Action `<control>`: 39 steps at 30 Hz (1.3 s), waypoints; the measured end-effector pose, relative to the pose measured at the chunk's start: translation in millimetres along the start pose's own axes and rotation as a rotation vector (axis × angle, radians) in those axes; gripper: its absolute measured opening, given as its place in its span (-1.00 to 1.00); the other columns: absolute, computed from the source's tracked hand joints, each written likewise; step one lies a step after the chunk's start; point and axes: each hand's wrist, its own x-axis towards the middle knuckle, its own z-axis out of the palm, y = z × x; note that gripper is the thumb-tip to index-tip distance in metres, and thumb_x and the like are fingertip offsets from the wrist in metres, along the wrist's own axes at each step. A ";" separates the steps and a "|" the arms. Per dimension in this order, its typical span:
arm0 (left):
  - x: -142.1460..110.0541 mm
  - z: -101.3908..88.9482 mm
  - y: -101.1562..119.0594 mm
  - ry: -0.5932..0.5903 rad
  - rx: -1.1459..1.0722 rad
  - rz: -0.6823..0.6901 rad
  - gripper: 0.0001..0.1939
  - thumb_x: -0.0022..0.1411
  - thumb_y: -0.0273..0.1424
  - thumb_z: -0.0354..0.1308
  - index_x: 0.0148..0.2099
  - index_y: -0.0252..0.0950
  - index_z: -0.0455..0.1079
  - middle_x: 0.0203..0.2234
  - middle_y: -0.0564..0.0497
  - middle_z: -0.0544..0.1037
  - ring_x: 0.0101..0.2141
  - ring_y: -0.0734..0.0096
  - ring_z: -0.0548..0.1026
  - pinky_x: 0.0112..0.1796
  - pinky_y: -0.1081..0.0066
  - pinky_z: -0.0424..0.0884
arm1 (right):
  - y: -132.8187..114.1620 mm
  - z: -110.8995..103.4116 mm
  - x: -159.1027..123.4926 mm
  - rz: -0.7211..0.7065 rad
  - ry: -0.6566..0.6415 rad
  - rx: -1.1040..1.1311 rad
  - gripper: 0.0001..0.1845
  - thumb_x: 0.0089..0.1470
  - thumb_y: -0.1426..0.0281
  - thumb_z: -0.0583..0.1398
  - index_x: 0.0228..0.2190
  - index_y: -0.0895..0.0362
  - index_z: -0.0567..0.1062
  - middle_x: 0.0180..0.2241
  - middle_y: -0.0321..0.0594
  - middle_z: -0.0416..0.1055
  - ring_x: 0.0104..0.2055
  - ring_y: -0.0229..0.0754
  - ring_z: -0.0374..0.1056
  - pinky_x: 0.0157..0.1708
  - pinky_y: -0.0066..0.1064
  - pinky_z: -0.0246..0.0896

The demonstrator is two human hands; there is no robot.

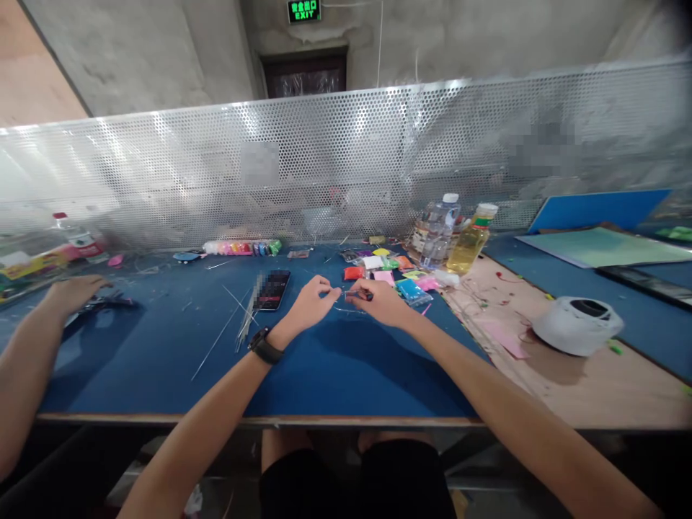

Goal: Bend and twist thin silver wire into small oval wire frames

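Observation:
Above the middle of the blue tabletop (335, 375), my left hand (312, 303) and my right hand (383, 301) meet fingertip to fingertip. Both pinch a thin, pale wire (350, 311), part of which loops just below the fingers. A small dark piece (369, 295) shows at my right fingers; its kind is too small to tell. To the left of my left hand lies a bundle of thin silvery wires (246, 324), with a phone (274, 290) beside it. Just beyond my right hand are colourful small packets (414, 290). A dark watch (264, 346) is on my left wrist.
A co-worker's hand (76, 294) rests over a dark object at the left. Two bottles (469, 241) stand right of the packets. A white rounded device (576, 326) sits on the bare wood at right. A perforated metal screen (324, 158) borders the back; small tubes (243, 248) line it.

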 end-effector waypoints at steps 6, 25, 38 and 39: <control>4.2 -9.1 -6.9 0.040 -0.072 -0.028 -0.56 0.16 -0.18 0.19 -0.62 -0.31 0.21 -0.38 -0.01 0.42 -0.34 0.41 0.39 -0.21 0.35 0.29 | -14.0 3.9 -1.4 -0.062 -0.053 0.082 -0.68 0.20 0.15 0.10 -0.33 0.10 0.54 -0.48 -0.26 0.38 -0.48 -0.26 0.27 -0.45 -0.41 0.18; -1.4 -14.5 4.4 -0.086 -0.121 0.151 -0.77 0.28 -0.21 0.11 -0.27 -0.25 0.46 -0.37 -0.02 0.57 -0.35 0.41 0.51 -0.24 0.37 0.41 | -10.2 -6.3 -3.9 0.173 -0.280 0.346 -0.58 0.04 0.03 0.24 -0.55 0.13 0.48 -0.60 -0.27 0.32 -0.58 -0.26 0.36 -0.61 -0.45 0.24; 2.1 7.1 -10.7 -0.212 -0.522 -0.470 -0.61 0.15 -0.08 0.22 -0.25 -0.34 0.35 -0.50 0.01 0.48 -0.50 0.47 0.48 -0.37 0.36 0.47 | -9.3 -5.0 -3.4 0.165 -0.287 0.314 -0.58 0.06 0.02 0.20 -0.50 0.14 0.48 -0.56 -0.29 0.33 -0.54 -0.25 0.35 -0.48 -0.38 0.34; 1.6 6.3 -9.5 -0.088 -0.431 -0.361 -0.64 0.20 -0.10 0.18 -0.20 -0.32 0.34 -0.43 -0.03 0.51 -0.43 0.41 0.51 -0.31 0.30 0.48 | -8.7 -5.1 -3.1 0.174 -0.285 0.319 -0.57 0.05 0.01 0.21 -0.50 0.14 0.47 -0.56 -0.29 0.33 -0.54 -0.25 0.35 -0.47 -0.37 0.34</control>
